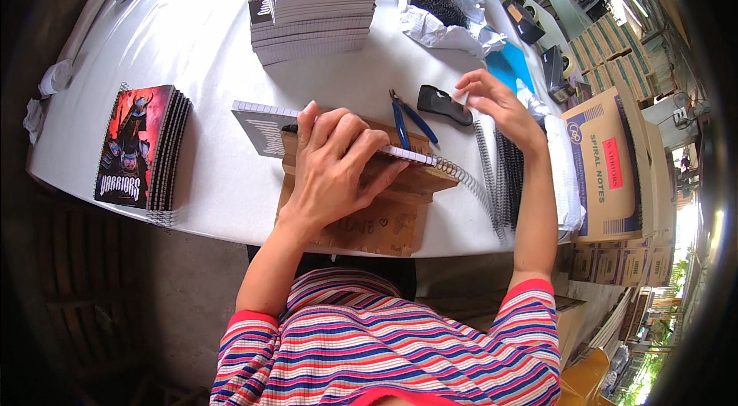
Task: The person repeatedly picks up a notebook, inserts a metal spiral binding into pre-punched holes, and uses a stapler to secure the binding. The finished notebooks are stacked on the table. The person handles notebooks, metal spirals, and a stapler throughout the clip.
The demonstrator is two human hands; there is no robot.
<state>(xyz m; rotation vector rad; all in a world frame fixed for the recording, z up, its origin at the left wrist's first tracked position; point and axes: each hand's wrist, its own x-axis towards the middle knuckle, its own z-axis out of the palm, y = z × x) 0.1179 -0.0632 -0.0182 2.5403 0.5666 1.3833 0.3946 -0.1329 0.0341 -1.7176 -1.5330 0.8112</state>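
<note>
My left hand (334, 156) is wrapped over a notebook (261, 129), gripping it near its upper edge. The notebook leans on a brown cardboard rest (384, 235). A dark wire coil (461, 174) runs out past the notebook's right end, curving down. My right hand (500, 104) is raised to the right, its fingertips closed on a small white piece (461, 96) whose kind I cannot make out. Just left of it lies a smooth black object (444, 104). Blue-handled cutting pliers (401, 123) rest behind the notebook. Several loose coils (507, 183) lie under my right forearm.
Spiral notebooks (134, 148) with red and black covers are stacked at the left. A taller notebook stack (311, 25) stands at the back. Crumpled white paper (423, 31) holds black coils. Cardboard boxes (603, 168) stand beyond the white table's (207, 52) right side.
</note>
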